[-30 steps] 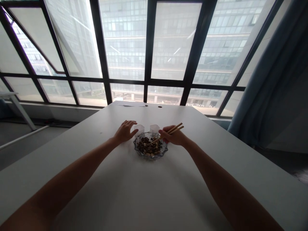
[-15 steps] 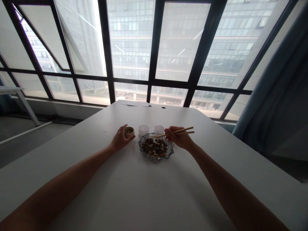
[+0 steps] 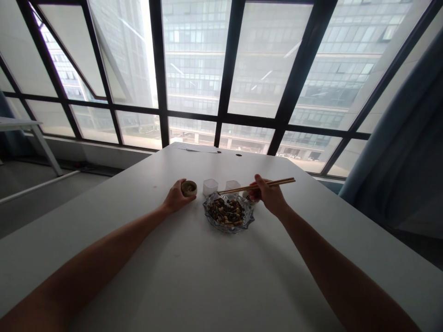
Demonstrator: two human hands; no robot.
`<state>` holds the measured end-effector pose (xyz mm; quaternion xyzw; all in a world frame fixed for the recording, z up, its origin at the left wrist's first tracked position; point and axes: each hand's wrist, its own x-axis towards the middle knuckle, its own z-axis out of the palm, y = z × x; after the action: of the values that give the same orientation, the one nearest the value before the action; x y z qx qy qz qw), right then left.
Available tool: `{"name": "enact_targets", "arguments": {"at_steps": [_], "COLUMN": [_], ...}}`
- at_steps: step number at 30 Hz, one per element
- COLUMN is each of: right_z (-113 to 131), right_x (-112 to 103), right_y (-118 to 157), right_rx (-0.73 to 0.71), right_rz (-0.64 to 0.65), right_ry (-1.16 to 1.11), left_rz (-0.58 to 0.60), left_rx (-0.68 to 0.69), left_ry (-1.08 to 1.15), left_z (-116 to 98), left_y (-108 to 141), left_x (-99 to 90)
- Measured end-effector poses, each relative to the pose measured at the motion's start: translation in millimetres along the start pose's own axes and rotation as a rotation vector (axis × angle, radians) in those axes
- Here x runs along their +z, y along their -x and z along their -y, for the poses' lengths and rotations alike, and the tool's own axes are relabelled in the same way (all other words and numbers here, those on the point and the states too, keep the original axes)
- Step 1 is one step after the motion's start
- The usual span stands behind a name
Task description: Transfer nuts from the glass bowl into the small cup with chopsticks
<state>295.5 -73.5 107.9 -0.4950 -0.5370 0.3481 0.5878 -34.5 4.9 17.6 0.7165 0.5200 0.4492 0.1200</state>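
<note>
My left hand [image 3: 176, 197] is closed around a small round cup [image 3: 193, 194], which has some pale bits inside. In my right hand [image 3: 269, 194] is a pair of wooden chopsticks [image 3: 282, 181], lying close together and pointing left. Their tips reach over the far left rim of a scalloped glass bowl [image 3: 247, 219]. Dark striped seeds and paler round nuts [image 3: 225, 211] fill that bowl. A second small pale cup [image 3: 246, 195] shows partly behind my right fingers; whether they touch it I cannot tell.
Two translucent white cups [image 3: 210, 186] stand just behind the glass bowl, the right one partly covered by the chopsticks. All this rests on a white table [image 3: 221, 281]. Large windows lie beyond it, with a blue curtain [image 3: 387, 129] at the right and another table [image 3: 20, 123] at far left.
The chopsticks have come together, and their tips have moved from over the seeds to the bowl's far rim. My right hand has rolled, uncovering the small cup. The view has turned slightly left.
</note>
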Motion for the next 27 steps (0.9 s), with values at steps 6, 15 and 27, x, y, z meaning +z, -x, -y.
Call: {"name": "enact_targets", "arguments": {"at_steps": [6, 15, 27], "right_z": [-6, 5, 40], "right_x": [-11, -21, -88], "right_y": [-12, -14, -22], "right_rx": [0.132, 0.021, -0.092], "right_rz": [-0.063, -0.082, -0.281], "right_ry": [-0.128, -0.068, -0.030], "left_rz": [-0.038, -0.001, 0.133], "left_rx": [0.141, 0.027, 0.261], "left_ry": [-0.015, 0.022, -0.174], "left_z": [-1, -2, -74], "left_y": [2, 1, -38], "left_x": [-0.8, -0.8, 7.6]}}
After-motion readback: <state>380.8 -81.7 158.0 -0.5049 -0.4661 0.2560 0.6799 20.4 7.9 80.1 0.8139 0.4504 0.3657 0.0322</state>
